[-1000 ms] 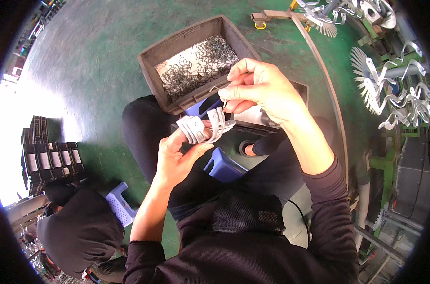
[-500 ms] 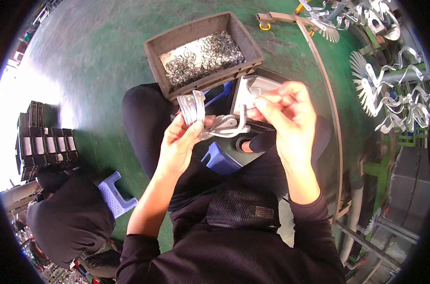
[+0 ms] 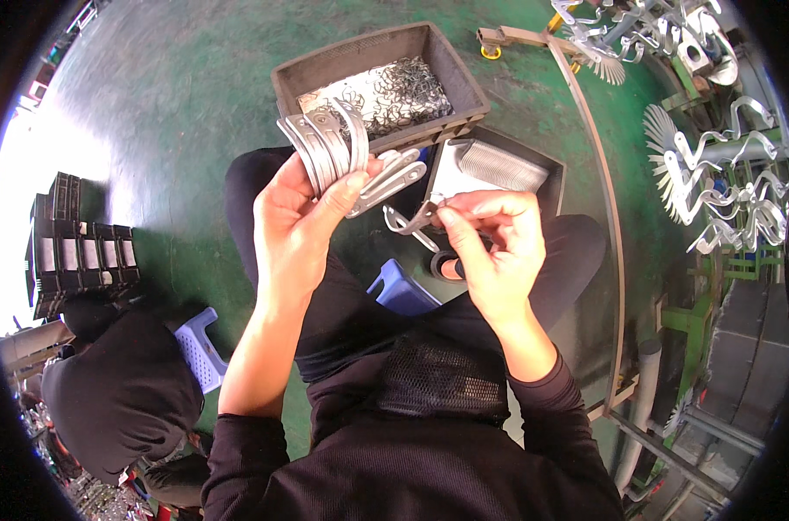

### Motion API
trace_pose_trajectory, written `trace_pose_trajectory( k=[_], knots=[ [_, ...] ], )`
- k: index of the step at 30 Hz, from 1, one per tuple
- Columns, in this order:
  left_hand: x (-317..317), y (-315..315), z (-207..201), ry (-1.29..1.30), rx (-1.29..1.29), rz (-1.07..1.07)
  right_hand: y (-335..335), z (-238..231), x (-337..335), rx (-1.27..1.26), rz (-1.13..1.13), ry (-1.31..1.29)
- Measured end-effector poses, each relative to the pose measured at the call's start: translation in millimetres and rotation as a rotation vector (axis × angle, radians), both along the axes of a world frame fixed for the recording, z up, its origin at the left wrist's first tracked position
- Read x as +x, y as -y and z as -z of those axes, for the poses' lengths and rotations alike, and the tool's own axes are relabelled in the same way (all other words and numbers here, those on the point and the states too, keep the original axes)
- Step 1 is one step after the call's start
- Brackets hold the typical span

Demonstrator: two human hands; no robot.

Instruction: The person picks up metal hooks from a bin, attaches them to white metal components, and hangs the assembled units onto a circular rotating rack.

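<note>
— Metal strips [image 3: 325,143], what are they like, and where?

— Flat, pale grey, dull-shined, each bent into a shallow curve with slots along its length. A fanned stack of them stands up out of the left hand [image 3: 299,221], fingers and thumb wrapped tight round the lower ends. Two or three more strips [image 3: 392,181] splay sideways from under the thumb, pointing right.

— And the right hand [image 3: 498,252]?

— Closed in a pinch on a small wire clip [image 3: 412,219], thin and springy-looking, bent into a narrow loop. Its tip lies just beside the splayed strips; whether they touch, I cannot tell.

— What sits beyond the hands?

— A brown plastic crate [image 3: 464,87] on the green floor [image 3: 168,113], rectangular with thick walls, holding a tangled heap of small wire clips [image 3: 394,91], glittery and fine. Just beside its right corner is a darker tray [image 3: 555,174] with a ribbed, tightly packed row of silvery pieces [image 3: 503,165].

— Anything under the person?

— A blue plastic stool [image 3: 403,291], smooth. Far right, racks hang curved silver parts [image 3: 716,200].
</note>
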State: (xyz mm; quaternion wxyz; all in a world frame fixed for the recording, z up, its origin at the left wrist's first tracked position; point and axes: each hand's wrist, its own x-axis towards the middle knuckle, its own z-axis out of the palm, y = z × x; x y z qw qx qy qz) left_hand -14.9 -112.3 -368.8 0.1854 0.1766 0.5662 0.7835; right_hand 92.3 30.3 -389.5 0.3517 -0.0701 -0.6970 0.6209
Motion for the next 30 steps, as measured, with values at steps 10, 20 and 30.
trace_pose_trajectory(
  k=[10,20,30],
  knots=[
    [0.2,0.0,2.2,-0.031,0.033,-0.081,3.2,11.9,-6.6,0.099,0.058,0.014],
    [4.6,-0.9,-1.6,0.009,-0.038,-0.089,-1.2,22.7,-16.6,0.254,0.128,0.042],
    [-2.0,-0.6,4.8,0.146,-0.192,0.044,-14.6,37.2,-27.6,0.605,-0.006,0.093]
  ],
)
